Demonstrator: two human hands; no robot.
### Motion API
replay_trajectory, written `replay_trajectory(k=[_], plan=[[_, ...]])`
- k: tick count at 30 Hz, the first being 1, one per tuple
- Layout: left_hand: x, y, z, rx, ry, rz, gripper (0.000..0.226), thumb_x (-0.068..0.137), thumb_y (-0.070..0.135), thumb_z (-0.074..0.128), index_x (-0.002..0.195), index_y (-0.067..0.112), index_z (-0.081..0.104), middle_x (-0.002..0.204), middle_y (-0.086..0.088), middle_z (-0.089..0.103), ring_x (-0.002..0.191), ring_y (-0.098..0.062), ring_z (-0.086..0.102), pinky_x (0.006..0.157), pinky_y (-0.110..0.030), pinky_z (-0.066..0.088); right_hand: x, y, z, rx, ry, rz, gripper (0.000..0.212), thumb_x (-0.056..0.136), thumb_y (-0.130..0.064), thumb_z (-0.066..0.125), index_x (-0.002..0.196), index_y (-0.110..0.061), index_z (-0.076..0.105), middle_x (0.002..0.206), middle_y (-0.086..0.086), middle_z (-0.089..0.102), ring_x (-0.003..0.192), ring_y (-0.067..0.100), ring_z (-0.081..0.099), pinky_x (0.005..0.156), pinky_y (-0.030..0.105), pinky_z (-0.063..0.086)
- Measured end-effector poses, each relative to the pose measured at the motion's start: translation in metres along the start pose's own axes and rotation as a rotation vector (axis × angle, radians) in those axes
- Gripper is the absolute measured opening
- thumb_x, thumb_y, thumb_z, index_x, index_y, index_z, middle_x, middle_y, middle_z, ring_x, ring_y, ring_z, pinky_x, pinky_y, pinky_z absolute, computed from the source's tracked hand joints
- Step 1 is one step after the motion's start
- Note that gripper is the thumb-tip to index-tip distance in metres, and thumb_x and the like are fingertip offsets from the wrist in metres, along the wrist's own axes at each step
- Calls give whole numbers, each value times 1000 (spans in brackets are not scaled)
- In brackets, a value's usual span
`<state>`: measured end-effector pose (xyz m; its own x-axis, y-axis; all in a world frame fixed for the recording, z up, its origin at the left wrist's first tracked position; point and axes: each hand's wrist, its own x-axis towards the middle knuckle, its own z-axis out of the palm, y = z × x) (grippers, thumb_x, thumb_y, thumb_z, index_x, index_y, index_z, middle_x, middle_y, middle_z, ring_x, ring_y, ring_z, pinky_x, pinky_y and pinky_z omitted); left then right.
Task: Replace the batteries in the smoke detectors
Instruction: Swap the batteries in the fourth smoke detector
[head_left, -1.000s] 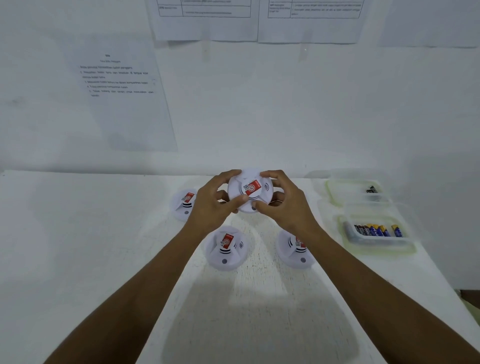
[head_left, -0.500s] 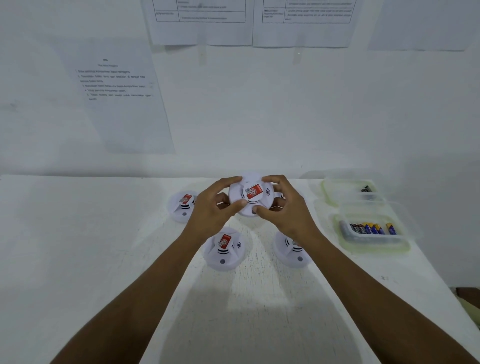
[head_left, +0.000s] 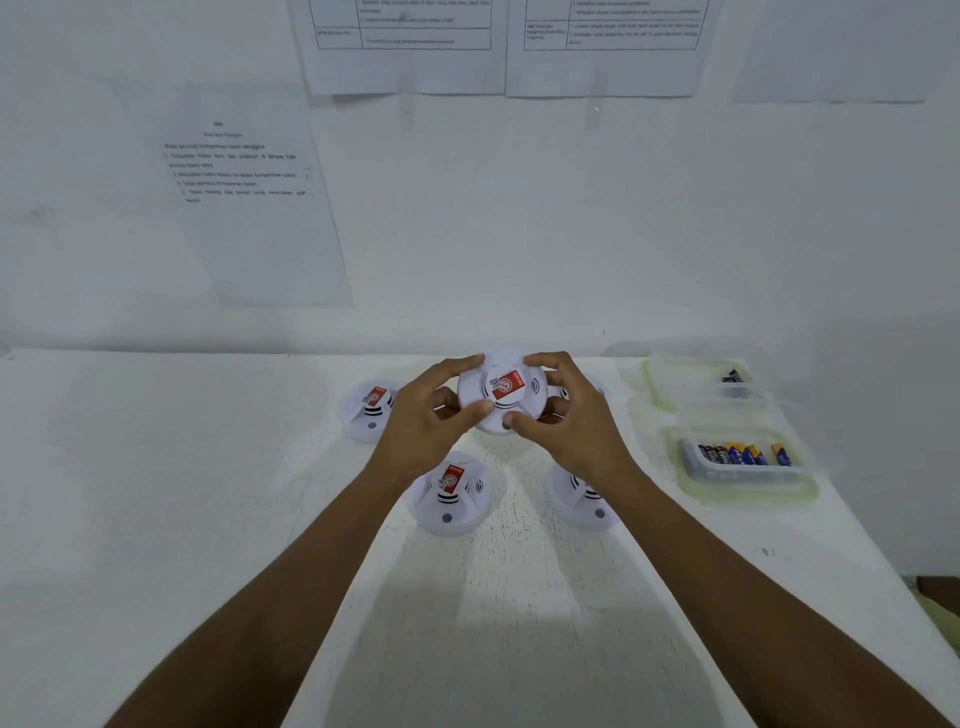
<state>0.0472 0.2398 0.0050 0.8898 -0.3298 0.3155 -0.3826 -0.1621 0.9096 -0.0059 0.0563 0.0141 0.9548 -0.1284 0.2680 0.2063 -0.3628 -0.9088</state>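
Above the table (head_left: 156, 467), a white detector (head_left: 501, 397) with a red label, its print too small to read, sits between both hands. The left hand (head_left: 431, 421) and right hand (head_left: 569, 421) grip its rim, thumbs on its near edge.

The left grip (head_left: 423, 426) and right grip (head_left: 579, 423) clasp a white smoke detector (head_left: 501, 392) by its opposite rims, red sticker facing up, over the desk (head_left: 208, 467). Just left of the grips lies a second detector (head_left: 368, 413). Nearer the person lie a third detector (head_left: 451, 496) and a fourth detector (head_left: 584, 501). Well to the right is a tray (head_left: 753, 493) of batteries (head_left: 743, 454).
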Motion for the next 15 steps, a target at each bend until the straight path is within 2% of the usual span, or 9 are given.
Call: replay_trajectory(k=[2, 4, 8, 11, 15], plan=[[-2, -3, -1, 10, -8, -1, 52, 85, 21, 73, 134, 20, 54, 110, -2, 71, 87, -21, 71, 77, -40, 60, -2, 1, 1, 7, -1, -4, 56, 76, -20, 83, 122, -29, 52, 116, -3, 64, 90, 13, 71, 74, 32, 62], [-2, -4, -1, 10, -15, -12, 53, 86, 21, 72, 135, 20, 53, 108, -3, 72, 88, -22, 71, 80, -43, 59, -4, 2, 1, 29, 0, 1, 54, 79, -19, 80, 124, -27, 52, 117, -4, 64, 91, 13, 71, 74, 27, 61], [-9, -4, -1, 3, -15, -13, 50, 87, 18, 69, 134, 18, 53, 111, 0, 71, 90, -14, 71, 76, -30, 59, -9, 5, 4, 106, -13, 56, 48, 85, -17, 74, 127, -27, 53, 116, -11, 62, 94, 15, 70, 76, 25, 60], [-17, -7, -1, 3, -19, -28, 47, 87, 19, 69, 132, 21, 54, 113, 4, 69, 90, -8, 71, 72, -19, 56, -16, 9, 8, 145, -14, 79, 46, 87, -14, 72, 129, -23, 54, 118, -8, 62, 98, 16, 69, 77, 28, 60], [-26, -11, -2, 9, -33, -13, 46, 88, 19, 68, 132, 21, 54, 117, 0, 68, 91, -10, 71, 75, -22, 57, -26, 15, 12, 234, -34, 104, 40, 90, -13, 68, 127, -23, 58, 120, -2, 64, 97, 21, 70, 80, 40, 61]])
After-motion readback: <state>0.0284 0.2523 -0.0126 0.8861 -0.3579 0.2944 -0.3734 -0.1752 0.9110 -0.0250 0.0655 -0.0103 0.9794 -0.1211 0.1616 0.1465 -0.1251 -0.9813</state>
